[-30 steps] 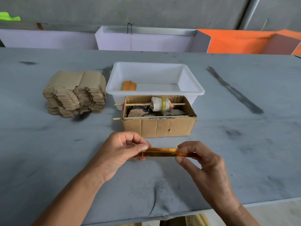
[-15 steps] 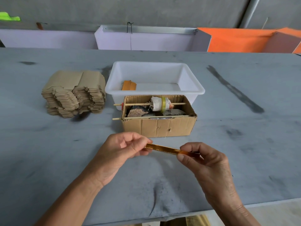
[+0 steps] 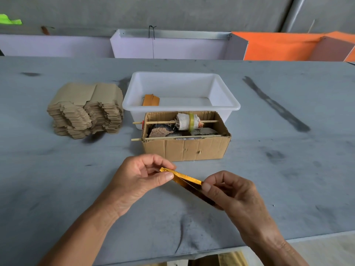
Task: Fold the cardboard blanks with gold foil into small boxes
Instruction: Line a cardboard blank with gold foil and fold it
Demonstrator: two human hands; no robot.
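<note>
A flat gold-foil cardboard blank (image 3: 187, 180) is held above the grey table, tilted down to the right and seen nearly edge-on. My left hand (image 3: 141, 179) pinches its left end between thumb and fingers. My right hand (image 3: 233, 194) pinches its right end, which is partly hidden by the fingers. A tall stack of brown cardboard blanks (image 3: 86, 110) stands at the left of the table. A folded gold piece (image 3: 151, 100) lies in the white plastic tub (image 3: 226, 104).
A brown cardboard box (image 3: 185, 149) stands just in front of the tub; it holds two sticks, a cloth-wrapped roll (image 3: 188, 121) and stones. The table's near edge runs below my wrists. Lilac and orange bins line the far side.
The blank went from level to tilted: its right end dropped and came toward me with my right hand, and its left end rose slightly. Both hands kept their pinch.
</note>
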